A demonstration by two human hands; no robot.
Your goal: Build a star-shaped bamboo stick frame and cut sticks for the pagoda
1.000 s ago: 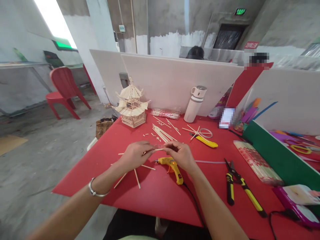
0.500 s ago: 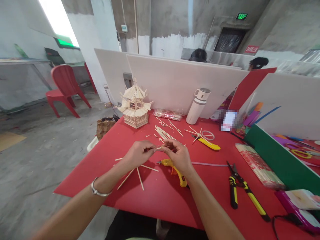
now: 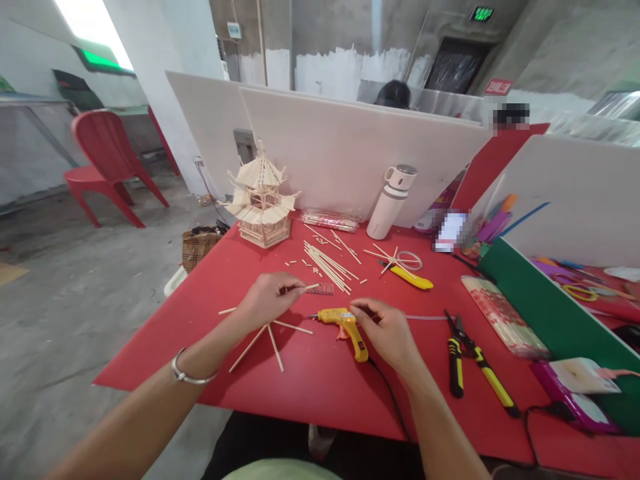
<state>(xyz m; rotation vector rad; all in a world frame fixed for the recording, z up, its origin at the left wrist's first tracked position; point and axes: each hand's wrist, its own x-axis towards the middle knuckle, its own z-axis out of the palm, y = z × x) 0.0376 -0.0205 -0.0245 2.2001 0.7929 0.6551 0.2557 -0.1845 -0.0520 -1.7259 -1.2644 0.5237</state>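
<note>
My left hand pinches a short thin wooden stick just above the red table. My right hand hovers next to the yellow glue gun, fingers curled and holding nothing, its fingertips close to the gun's handle. The glue gun lies on the table between my hands with its nozzle pointing left. A few long sticks lie crossed under my left wrist. A small pinkish ruler-like piece lies by the stick's tip.
A stick pagoda model stands at the back left, a bundle of sticks mid-table, a white bottle, a yellow knife, yellow-handled pliers, a skewer pack and a green divider to the right. A person sits behind the white partition.
My right hand let go of the stick and dropped down to the glue gun. My left hand keeps the stick. The camera view shifted slightly.
</note>
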